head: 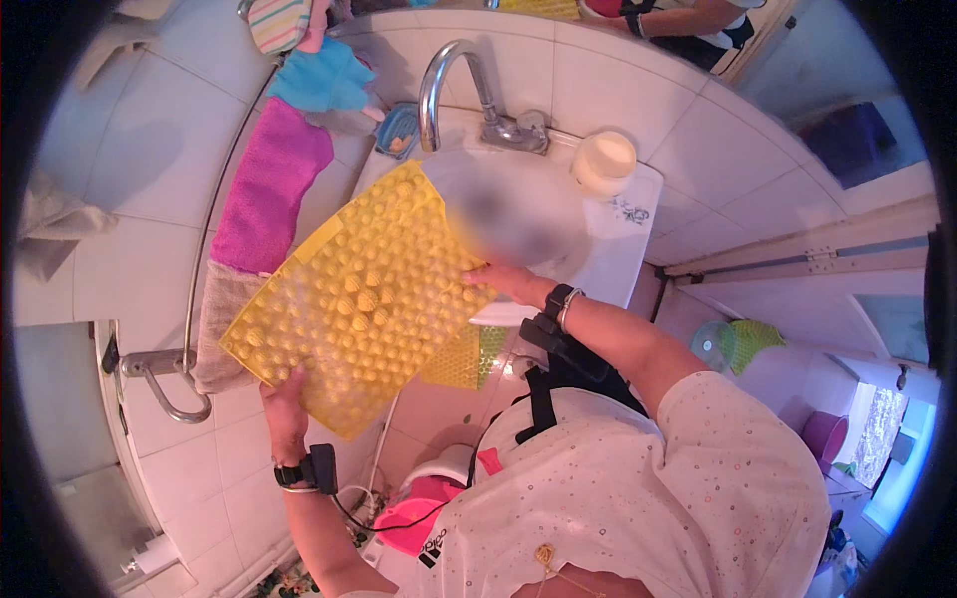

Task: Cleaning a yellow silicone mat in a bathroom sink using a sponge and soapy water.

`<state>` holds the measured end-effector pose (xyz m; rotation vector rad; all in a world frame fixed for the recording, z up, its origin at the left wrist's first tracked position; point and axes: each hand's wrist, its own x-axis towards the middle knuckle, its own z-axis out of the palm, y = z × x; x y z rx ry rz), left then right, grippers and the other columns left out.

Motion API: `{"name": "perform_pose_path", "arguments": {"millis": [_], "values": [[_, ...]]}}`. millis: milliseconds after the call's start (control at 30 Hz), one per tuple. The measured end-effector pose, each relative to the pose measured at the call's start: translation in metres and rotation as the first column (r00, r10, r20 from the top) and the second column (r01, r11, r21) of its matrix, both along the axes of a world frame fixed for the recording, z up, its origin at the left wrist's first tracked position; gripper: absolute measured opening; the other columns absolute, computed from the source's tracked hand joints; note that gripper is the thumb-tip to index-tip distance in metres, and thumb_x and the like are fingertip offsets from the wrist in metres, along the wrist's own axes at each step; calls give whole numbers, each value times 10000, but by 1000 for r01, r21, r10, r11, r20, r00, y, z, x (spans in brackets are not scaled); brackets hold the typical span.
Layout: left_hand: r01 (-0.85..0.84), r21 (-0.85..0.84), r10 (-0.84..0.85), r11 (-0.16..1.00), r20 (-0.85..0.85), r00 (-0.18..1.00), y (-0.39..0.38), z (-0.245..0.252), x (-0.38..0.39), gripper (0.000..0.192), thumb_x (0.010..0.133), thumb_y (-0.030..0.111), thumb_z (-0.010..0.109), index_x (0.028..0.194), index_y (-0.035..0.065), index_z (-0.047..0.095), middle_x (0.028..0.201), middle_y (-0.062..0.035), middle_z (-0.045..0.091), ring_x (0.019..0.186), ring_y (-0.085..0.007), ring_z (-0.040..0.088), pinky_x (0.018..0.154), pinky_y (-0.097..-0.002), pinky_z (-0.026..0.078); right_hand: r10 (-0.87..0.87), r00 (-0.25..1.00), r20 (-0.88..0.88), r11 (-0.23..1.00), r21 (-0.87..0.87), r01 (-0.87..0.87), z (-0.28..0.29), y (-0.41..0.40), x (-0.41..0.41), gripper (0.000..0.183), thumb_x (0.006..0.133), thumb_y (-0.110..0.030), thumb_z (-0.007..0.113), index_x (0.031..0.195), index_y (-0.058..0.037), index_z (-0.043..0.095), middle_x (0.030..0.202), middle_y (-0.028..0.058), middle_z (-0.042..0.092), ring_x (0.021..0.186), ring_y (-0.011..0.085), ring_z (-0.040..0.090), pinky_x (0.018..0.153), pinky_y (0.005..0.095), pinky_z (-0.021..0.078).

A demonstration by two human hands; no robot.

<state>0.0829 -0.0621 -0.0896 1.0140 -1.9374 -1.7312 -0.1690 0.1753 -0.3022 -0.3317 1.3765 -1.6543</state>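
Note:
Both of my hands hold up a yellow studded plastic mat (366,299), tilted over the near left part of the white washbasin (613,247). My left hand (285,411) grips its lower left edge, with the thumb on the studded face. At the mat's right edge, my right hand (516,284) pinches it near the basin's front rim. Small bumps cover the mat, with a cluster of larger ones in its middle. Whitish smears show on its lower and left parts. Above the basin curves a chrome faucet (456,82). The basin's bowl is blurred.
Left of the mat, towels, one magenta (273,187), hang from a metal rail (161,366). A blue soap dish (398,131) and a cream-coloured jar (605,161) stand on the basin. Below are another yellow mat (454,359) and a pink basin (419,512).

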Motion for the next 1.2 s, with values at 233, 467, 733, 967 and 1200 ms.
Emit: {"name": "perform_pose_path", "arguments": {"millis": [233,467,733,967,1200], "values": [[50,33,-52,998,58,997,-1,-34,-67,275,813,83,604,1065,-19,559,999,-58,601,880,-147,569,757,-278,463,-108,958,-265,994,-35,102,10,31,-44,278,799,-156,635,1040,-25,590,885,3,622,771,83,566,704,257,464],[66,251,-76,966,28,997,18,-50,-116,318,829,73,589,1118,-38,517,1055,-105,586,917,-186,580,763,-316,488,-216,946,-241,955,149,256,32,54,-78,222,790,-113,605,973,12,605,806,31,613,689,119,565,640,295,473],[86,433,-46,897,-101,994,19,-50,-114,375,838,60,562,1183,-37,450,1102,-118,568,968,-235,576,854,-355,478,-113,878,-464,950,209,233,34,54,-97,242,755,-176,603,918,3,610,721,44,608,654,121,560,625,306,458],[55,401,-21,914,-88,996,27,-42,-112,364,829,34,545,1176,-26,454,1102,-122,567,985,-221,566,832,-352,476,-157,952,-263,980,76,183,17,36,-109,216,780,-141,611,945,-1,598,823,7,588,722,76,530,656,249,442],[3,227,14,974,-72,997,45,-34,-114,357,823,20,558,1166,-20,468,1067,-83,565,926,-180,560,811,-307,454,-148,932,-331,955,196,221,17,9,-119,254,777,-145,604,983,0,582,862,8,595,752,98,536,696,275,445]]}}
